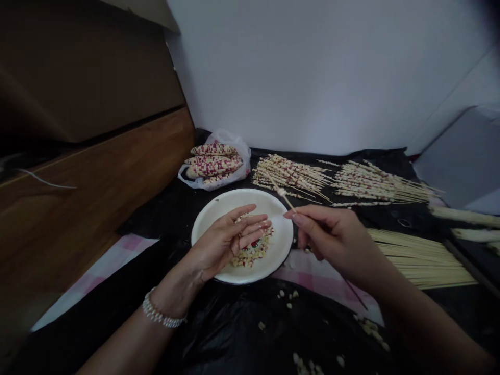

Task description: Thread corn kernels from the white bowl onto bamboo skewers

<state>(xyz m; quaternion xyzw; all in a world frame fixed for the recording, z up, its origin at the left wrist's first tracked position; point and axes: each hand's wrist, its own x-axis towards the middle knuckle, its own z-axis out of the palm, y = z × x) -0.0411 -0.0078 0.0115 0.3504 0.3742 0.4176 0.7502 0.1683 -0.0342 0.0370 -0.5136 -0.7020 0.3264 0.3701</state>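
My left hand (230, 234) is palm up over the white bowl (203, 219), its fingers stretched out. Whether any kernels lie in that palm I cannot make out. Loose white and dark red corn kernels (250, 258) lie in the bottom of the bowl, partly hidden by the hand. To the right of the bowl's rim, my right hand (336, 234) pinches a thin wooden skewer (289, 202) between thumb and fingers. The skewer points up and to the left, with a few pale kernels threaded on it.
Speckled corn cobs (214, 161) fill a plastic bag behind the bowl. Two piles of kernel-threaded skewers (289, 174) lie along the back. Bare skewers (422, 260) and stripped cobs (469, 216) are at right. Stray kernels (289, 299) dot the black plastic sheet (219, 323). A wooden panel (97, 192) rises at left.
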